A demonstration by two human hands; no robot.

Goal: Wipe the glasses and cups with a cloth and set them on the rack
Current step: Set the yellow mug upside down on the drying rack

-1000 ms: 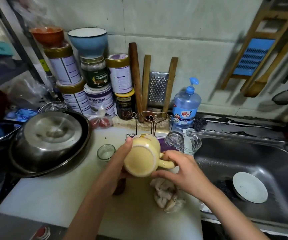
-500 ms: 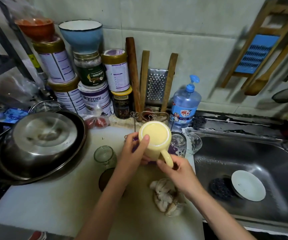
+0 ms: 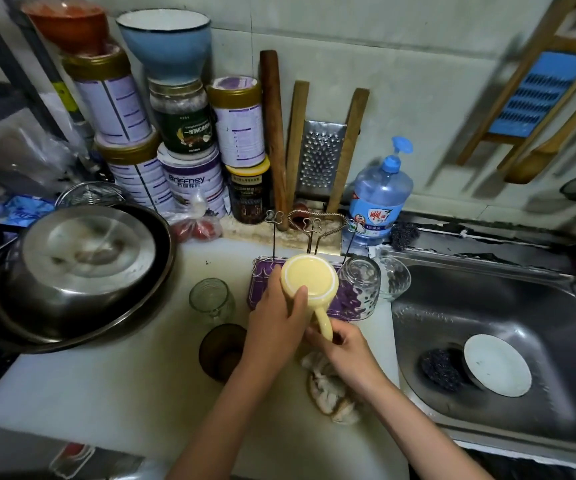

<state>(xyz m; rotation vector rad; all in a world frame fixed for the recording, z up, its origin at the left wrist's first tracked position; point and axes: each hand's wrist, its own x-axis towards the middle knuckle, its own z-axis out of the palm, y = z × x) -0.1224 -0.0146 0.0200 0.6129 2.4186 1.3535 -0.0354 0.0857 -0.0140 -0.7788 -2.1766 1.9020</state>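
Mug [image 3: 309, 278] inverted, base up, over purple rack [image 3: 259, 282]; contact cannot be told. Mouth-down probably for draining.
Left hand [image 3: 276, 327]: fingers wrapped round mug body, steadying.
Right hand [image 3: 345, 348]: fingers pinching handle, probably guiding placement.
Cloth [image 3: 328, 393] on desk [image 3: 106, 393], unheld.
Tin [image 3: 189, 181] label: "Briffney".
Bottle [image 3: 380, 192] label: illegible.

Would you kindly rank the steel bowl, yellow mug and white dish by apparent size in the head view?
1. steel bowl
2-3. yellow mug and white dish look alike; the mug is nearer the camera, so I leave them unranked.
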